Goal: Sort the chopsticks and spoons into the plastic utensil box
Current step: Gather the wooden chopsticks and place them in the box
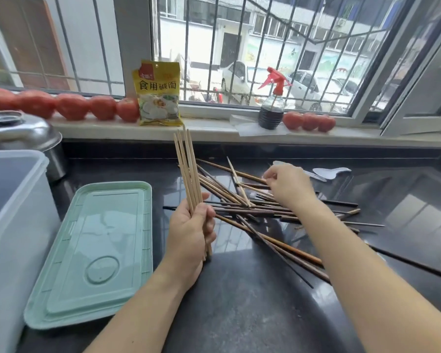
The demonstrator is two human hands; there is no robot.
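Head view: left hand [191, 231] clenched round a bundle of pale, thin bamboo chopsticks [189, 171], held near upright with butts down on the black polished stone counter [239, 314]; right hand [287, 186] reaching into the loose, crossed heap of dark brown and pale wooden chopsticks [252, 210], fingertips pinching at one pale stick, though hard to tell whether truly caught. Two white plastic spoons [329, 172] beyond the heap, near each other. Clear plastic utensil box [15, 200] at far left, mint-green rectangular plastic lid [94, 250] lying beside it. Likely light, stiff and smooth, so prone to slide and fan out; best gripped mid-length in a bundle, ends tapped level. Yellow packet [158, 93] on the sill, readable as 食用碱面; smaller print too blurred.
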